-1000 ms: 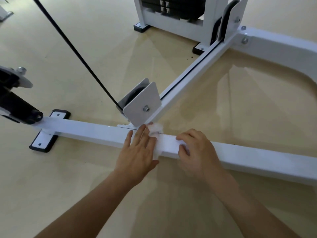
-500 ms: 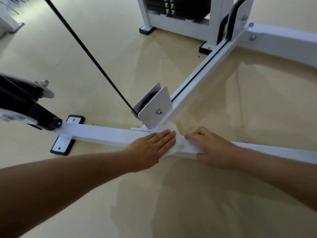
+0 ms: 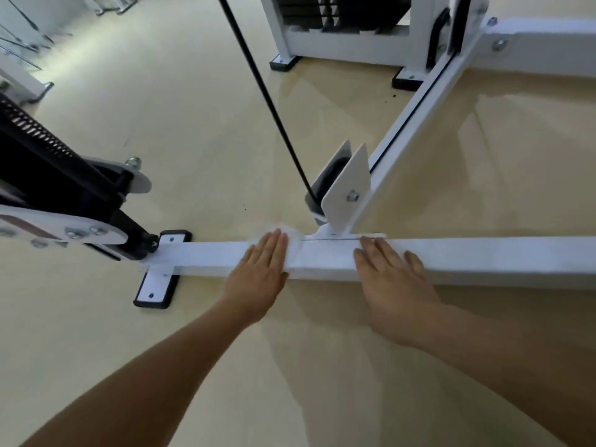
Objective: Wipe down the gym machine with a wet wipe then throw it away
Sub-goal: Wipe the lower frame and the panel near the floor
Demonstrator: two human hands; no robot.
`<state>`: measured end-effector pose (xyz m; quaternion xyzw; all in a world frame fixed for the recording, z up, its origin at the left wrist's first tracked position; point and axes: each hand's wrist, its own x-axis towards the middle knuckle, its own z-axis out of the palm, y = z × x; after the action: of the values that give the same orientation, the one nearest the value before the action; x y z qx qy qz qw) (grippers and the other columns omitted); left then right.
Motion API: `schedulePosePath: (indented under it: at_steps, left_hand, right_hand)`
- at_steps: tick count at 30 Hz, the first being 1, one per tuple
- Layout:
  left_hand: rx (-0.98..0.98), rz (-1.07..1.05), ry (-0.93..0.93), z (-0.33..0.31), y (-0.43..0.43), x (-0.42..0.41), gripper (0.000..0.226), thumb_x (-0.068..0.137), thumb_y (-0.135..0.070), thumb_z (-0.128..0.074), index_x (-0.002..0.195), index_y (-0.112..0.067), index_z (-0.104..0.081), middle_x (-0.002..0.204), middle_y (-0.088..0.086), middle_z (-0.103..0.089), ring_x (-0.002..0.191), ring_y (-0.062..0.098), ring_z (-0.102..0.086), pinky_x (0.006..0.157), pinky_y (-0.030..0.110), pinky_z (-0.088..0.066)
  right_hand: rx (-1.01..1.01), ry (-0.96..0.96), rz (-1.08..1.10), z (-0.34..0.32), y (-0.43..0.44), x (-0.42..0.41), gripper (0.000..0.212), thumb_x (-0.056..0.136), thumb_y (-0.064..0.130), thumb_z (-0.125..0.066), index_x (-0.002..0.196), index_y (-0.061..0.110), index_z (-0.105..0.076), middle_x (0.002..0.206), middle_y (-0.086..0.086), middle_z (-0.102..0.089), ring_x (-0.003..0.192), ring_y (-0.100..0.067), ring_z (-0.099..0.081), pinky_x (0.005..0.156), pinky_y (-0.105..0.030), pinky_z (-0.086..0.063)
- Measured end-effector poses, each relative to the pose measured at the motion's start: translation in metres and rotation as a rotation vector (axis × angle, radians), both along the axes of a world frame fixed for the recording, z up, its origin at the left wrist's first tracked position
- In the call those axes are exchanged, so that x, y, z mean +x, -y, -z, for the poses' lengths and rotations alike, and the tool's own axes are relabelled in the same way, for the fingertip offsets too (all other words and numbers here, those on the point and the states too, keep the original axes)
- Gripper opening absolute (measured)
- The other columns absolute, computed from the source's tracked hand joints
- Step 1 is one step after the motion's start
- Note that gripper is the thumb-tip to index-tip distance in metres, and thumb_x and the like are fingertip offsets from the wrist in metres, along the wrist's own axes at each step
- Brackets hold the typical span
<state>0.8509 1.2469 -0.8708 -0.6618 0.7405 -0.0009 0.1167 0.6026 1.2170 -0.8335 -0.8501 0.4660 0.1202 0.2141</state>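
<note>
A long white square-section metal base bar of the gym machine [image 3: 483, 254] runs across the middle of the frame, low on the glossy beige floor [image 3: 193, 124]. Both bare hands lie on top of it, forearms reaching in from the lower corners.

The left hand [image 3: 261, 272] is just left of centre, palm down on the bar. Its fingers [image 3: 274, 246] are straight and pressed together, flattening the thin white wet wipe [image 3: 290, 236] against the top of the bar. Only the wipe's rumpled edge shows, past the fingertips and along their right side; the rest is hidden under the palm.

The right hand [image 3: 393, 279] lies just right of centre, near the left hand but not touching it or the wipe. Its palm is down across the bar and its fingers are straight, most held together, the outermost a little apart. It grips nothing.

Between the two hands, on the far side of the bar, a white metal pulley bracket with a bolt through its plate [image 3: 346, 191] stands at the joint. From here a white diagonal frame beam [image 3: 416, 130] runs toward the upper right. A thin black cable [image 3: 258, 88] rises from the bracket to the top edge of the frame.

At the bar's left end is a white foot plate on a black rubber pad [image 3: 156, 287], and above it a black pivoting arm with white side plates [image 3: 64, 201] fills the left edge. The black weight stack in its white housing [image 3: 338, 14] stands at the top centre.
</note>
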Motion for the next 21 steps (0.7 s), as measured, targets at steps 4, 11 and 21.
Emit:
schedulePosePath:
  at_steps: [4,11,21]
  left_hand:
    - [0.011,0.034,0.03,-0.005,0.021,0.015,0.067,0.082,-0.047,-0.063,0.127,0.001,-0.051,0.114,0.017,-0.06,0.103,0.037,-0.058,0.095,0.044,-0.046]
    - [-0.041,0.07,-0.111,0.01,0.032,0.0,0.078,0.069,-0.057,-0.072,0.127,-0.012,-0.043,0.117,0.003,-0.053,0.107,0.025,-0.05,0.097,0.034,-0.033]
    - [0.02,0.232,-0.071,0.001,0.022,0.061,0.089,0.081,-0.025,-0.071,0.152,-0.019,-0.018,0.154,0.002,-0.03,0.141,0.023,-0.029,0.116,0.038,-0.018]
  right_hand:
    - [-0.031,-0.015,0.034,-0.002,-0.012,0.004,0.077,0.094,0.02,-0.043,0.154,0.016,0.004,0.162,-0.004,0.016,0.149,-0.02,0.013,0.12,-0.048,0.0]
    - [-0.222,0.027,0.158,0.027,-0.024,0.031,0.09,0.045,0.023,-0.086,0.127,-0.003,-0.059,0.138,-0.023,-0.052,0.126,-0.036,-0.054,0.092,-0.066,-0.045]
    - [-0.356,-0.011,0.177,0.041,-0.025,0.049,0.087,0.033,0.019,-0.088,0.114,-0.007,-0.065,0.12,-0.035,-0.06,0.108,-0.047,-0.062,0.1,-0.054,-0.043]
